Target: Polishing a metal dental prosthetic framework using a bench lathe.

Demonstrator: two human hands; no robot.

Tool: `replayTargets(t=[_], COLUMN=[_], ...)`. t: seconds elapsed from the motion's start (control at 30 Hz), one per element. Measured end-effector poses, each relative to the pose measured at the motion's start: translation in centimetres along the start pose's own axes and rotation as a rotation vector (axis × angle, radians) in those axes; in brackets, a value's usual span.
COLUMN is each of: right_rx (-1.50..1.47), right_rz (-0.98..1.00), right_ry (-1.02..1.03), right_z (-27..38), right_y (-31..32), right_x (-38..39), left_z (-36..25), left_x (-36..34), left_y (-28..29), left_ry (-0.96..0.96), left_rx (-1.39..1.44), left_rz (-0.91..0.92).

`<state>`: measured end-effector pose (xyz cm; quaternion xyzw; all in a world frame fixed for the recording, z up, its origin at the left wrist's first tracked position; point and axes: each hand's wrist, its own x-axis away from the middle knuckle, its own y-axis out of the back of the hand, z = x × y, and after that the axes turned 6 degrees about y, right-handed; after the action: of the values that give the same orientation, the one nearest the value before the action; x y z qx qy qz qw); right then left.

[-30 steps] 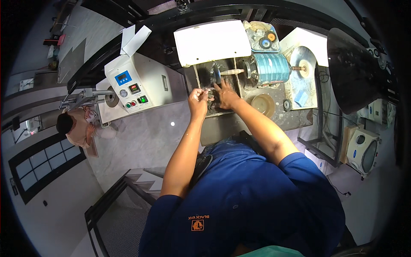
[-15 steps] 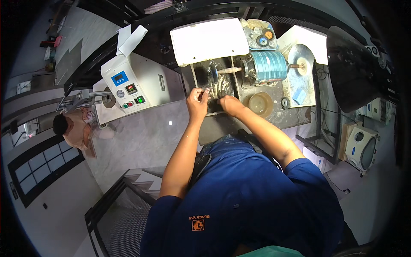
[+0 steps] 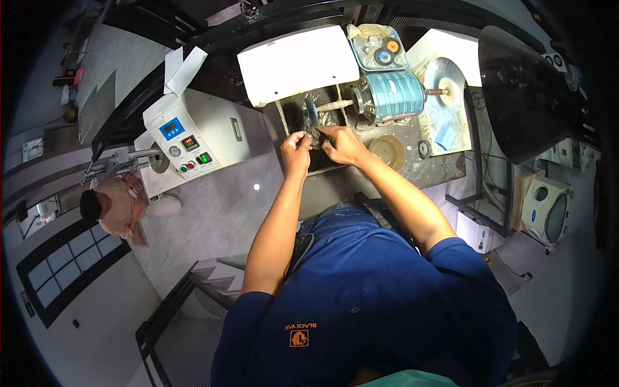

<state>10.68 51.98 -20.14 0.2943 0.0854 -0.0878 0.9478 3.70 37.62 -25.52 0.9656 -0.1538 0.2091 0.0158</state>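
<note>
At the grey bench (image 3: 442, 169), the left hand (image 3: 296, 153) looks pinched, the right hand (image 3: 346, 146) half curled, on what I can't tell, and the blue wheel (image 3: 312, 111) at their far side could nip them if spinning.

narrow bluish wheel (image 3: 313, 114), edge-on, on pale tapered spindle (image 3: 335, 105)

You're in a workshop: a spindled blue motor (image 3: 391, 97) stands on your counter (image 3: 442, 169), a push-button machine (image 3: 209, 126) beside its left edge.
</note>
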Motion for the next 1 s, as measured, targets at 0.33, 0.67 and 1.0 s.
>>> replayTargets(t=[0.33, 0.67, 1.0], right_rx=[0.053, 0.099, 0.096], right_rz=[-0.038, -0.007, -0.023], right_ry=[-0.249, -0.292, -0.270], right_z=[-2.9, -1.5, -1.7], right_y=[-1.4, -1.1, -1.0], right_x=[-1.2, -1.8, -1.8], left_z=[-2.6, -1.9, -2.2], left_x=[-1.5, -2.9, -2.4], left_y=[-1.4, -0.2, -0.2], left_ry=[0.292, 0.373, 0.386], left_rx=[0.209, 0.390, 0.454], left_rz=[0.028, 0.093, 0.120])
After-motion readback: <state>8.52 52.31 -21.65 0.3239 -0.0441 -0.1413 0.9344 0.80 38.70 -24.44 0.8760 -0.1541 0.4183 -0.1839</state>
